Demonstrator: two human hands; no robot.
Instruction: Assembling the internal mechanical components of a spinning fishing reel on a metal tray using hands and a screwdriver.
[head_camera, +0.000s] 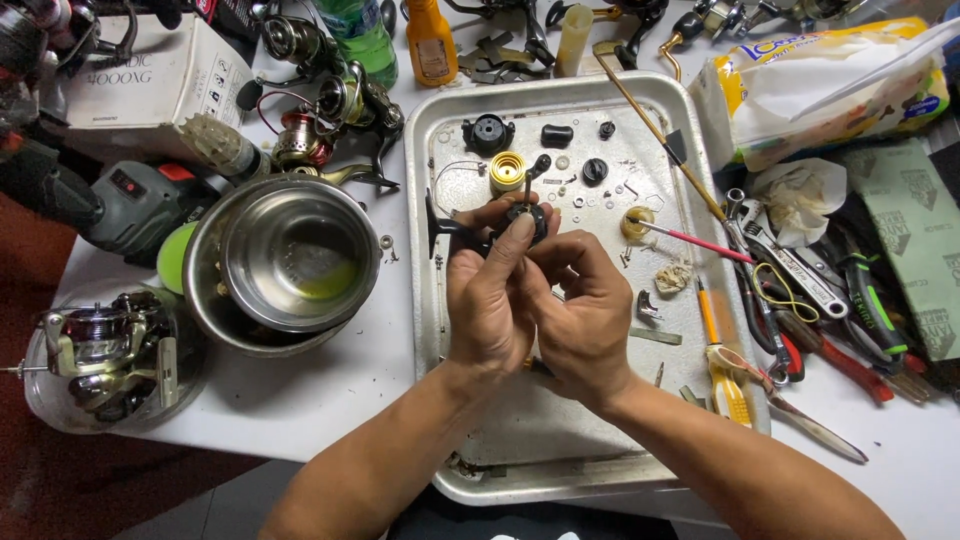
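Both hands meet over a worn metal tray (440, 120). My left hand (487, 300) grips a black fishing reel body (528, 213) whose arm sticks out to the left, thumb pressed on its top. My right hand (583, 310) pinches the same reel body from the right, fingers curled around it. Loose reel parts lie on the tray just beyond: a yellow spool (507, 171), a black round gear housing (488, 132), a black cap (557, 135), a small black disc (595, 171) and several tiny washers and screws.
A steel bowl (295, 255) sits left of the tray, with reels (330, 100) and a cardboard box (150, 85) behind it. A plastic tub with a reel (105, 350) is at far left. Pliers, wrenches and screwdrivers (800, 290) crowd the right; bottles (431, 40) stand at the back.
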